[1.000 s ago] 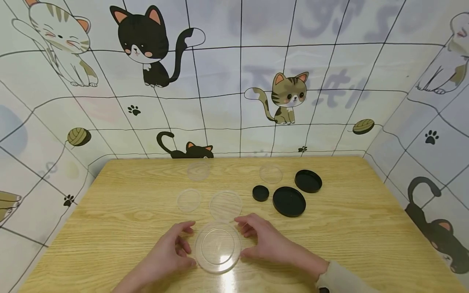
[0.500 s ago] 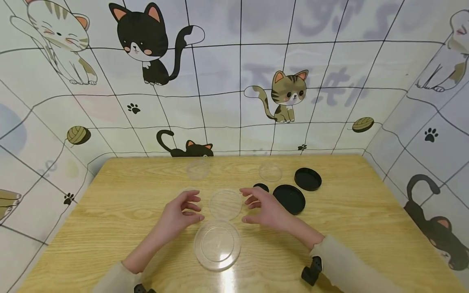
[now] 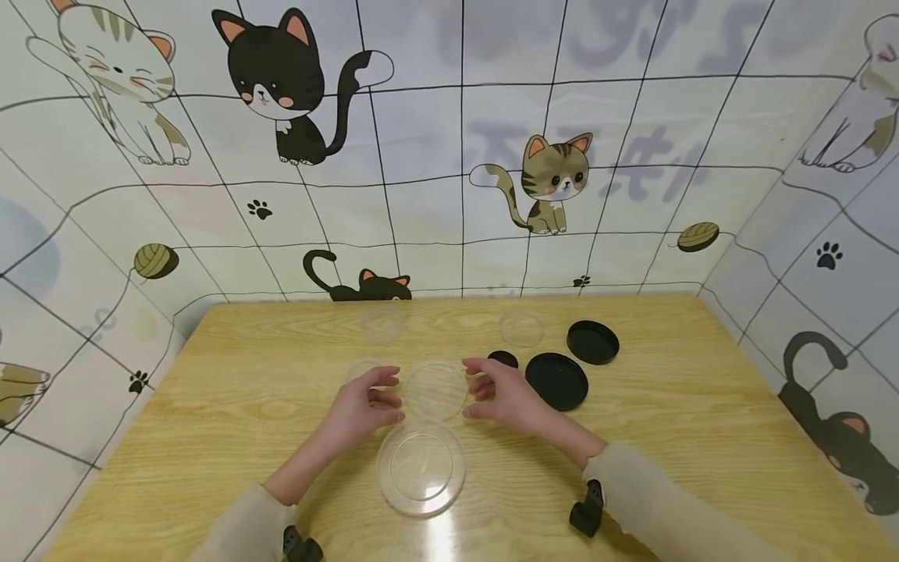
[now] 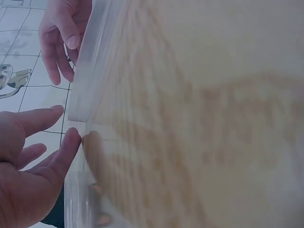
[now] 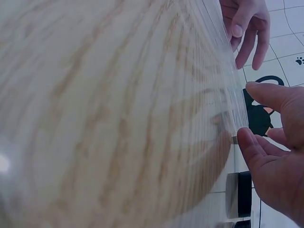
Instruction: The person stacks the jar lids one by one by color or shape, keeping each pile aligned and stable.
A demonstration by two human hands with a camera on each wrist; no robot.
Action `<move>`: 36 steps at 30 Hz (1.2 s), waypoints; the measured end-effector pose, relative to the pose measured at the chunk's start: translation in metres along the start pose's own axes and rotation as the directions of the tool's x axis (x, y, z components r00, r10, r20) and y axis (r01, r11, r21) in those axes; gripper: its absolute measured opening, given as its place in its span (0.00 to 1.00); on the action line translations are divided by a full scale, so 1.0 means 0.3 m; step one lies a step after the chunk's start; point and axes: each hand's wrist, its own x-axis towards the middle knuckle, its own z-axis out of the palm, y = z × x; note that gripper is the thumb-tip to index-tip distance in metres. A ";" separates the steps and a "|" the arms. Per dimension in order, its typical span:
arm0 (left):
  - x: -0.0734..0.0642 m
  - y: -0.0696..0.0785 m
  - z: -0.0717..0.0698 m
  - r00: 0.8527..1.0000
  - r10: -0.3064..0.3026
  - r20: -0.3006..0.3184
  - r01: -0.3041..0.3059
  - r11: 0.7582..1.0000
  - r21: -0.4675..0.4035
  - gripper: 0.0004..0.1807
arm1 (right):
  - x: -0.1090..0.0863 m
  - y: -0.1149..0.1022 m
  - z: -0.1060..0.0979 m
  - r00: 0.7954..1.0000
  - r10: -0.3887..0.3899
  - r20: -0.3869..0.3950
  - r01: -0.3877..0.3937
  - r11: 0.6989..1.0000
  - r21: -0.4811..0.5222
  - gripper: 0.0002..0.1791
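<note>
In the head view a clear round plastic disc, like a lid or shallow dish [image 3: 435, 390], lies mid-table between both hands. My left hand [image 3: 361, 406] is at its left edge, thumb and fingers spread apart and slightly bent. My right hand [image 3: 506, 396] is at its right edge in a similar pose. Whether the fingertips touch the rim cannot be told. A larger clear disc with an inner ring [image 3: 421, 468] lies just in front. In the left wrist view the left fingers [image 4: 71, 142] are beside a clear rim; the right wrist view shows the right fingers [image 5: 247, 142] similarly placed.
Smaller clear discs lie behind, one at the back left [image 3: 383, 323] and one at the back right [image 3: 522, 328]. Another [image 3: 361, 365] is partly hidden by my left hand. Black round shallow dishes stand right: large [image 3: 557, 381], medium [image 3: 593, 342], small [image 3: 503, 358]. Cat-printed cloth surrounds the wooden table [image 3: 667, 429].
Both hands have moved away from the sides of the large front disc to the clear disc behind it. Over the last half second, the left hand has come closer to it. The discs look unmoved.
</note>
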 end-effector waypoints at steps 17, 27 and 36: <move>0.040 -0.015 0.016 1.000 -0.028 0.010 0.028 1.000 0.000 0.36 | 0.023 0.009 0.033 0.999 0.037 -0.027 -0.038 0.999 -0.031 0.41; 0.058 -0.020 0.027 0.999 -0.032 0.005 0.032 0.998 0.049 0.37 | 0.033 0.007 0.039 0.998 0.022 -0.062 -0.026 0.998 -0.050 0.38; 0.068 -0.035 0.024 1.000 -0.011 0.025 0.009 0.997 0.079 0.36 | 0.048 0.004 0.047 0.997 0.054 -0.060 -0.061 0.990 -0.127 0.39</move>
